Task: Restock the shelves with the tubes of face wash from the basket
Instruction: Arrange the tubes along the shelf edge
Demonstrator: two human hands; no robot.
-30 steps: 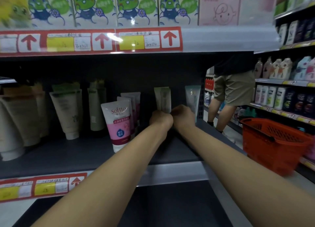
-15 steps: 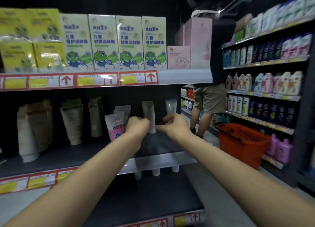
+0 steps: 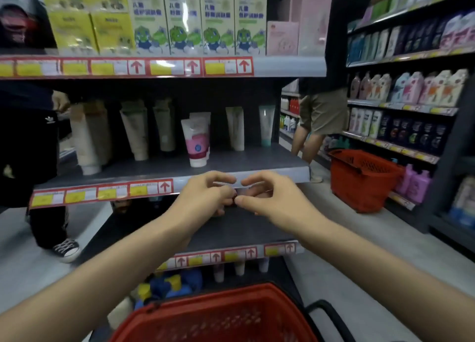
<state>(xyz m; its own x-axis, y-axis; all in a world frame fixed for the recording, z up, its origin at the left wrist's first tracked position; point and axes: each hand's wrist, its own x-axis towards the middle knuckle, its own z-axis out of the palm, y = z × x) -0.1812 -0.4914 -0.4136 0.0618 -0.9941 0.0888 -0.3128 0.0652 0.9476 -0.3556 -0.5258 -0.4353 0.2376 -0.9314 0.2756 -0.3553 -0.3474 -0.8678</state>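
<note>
Several face wash tubes stand on the dark middle shelf (image 3: 257, 159): a pink and white tube (image 3: 196, 142) in front, a pale green tube (image 3: 235, 128) and a teal-capped tube (image 3: 266, 125) to its right, and beige tubes (image 3: 135, 130) to its left. My left hand (image 3: 203, 195) and my right hand (image 3: 270, 200) hover close together in front of the shelf's front edge. Their fingers are loosely curled, and I see no tube in either. The red basket (image 3: 218, 316) lies below my arms at the bottom edge, its contents out of sight.
A person in black trousers (image 3: 30, 148) stands close on the left. Another person in khaki shorts (image 3: 321, 115) stands in the aisle behind the shelf end. A second red basket (image 3: 362, 179) sits on the floor at right, before shelves of bottles (image 3: 411, 89).
Both hands let go of the pale green tube at the back of the shelf and drew back past the shelf's front edge. The view pulled back and the near red basket came into sight.
</note>
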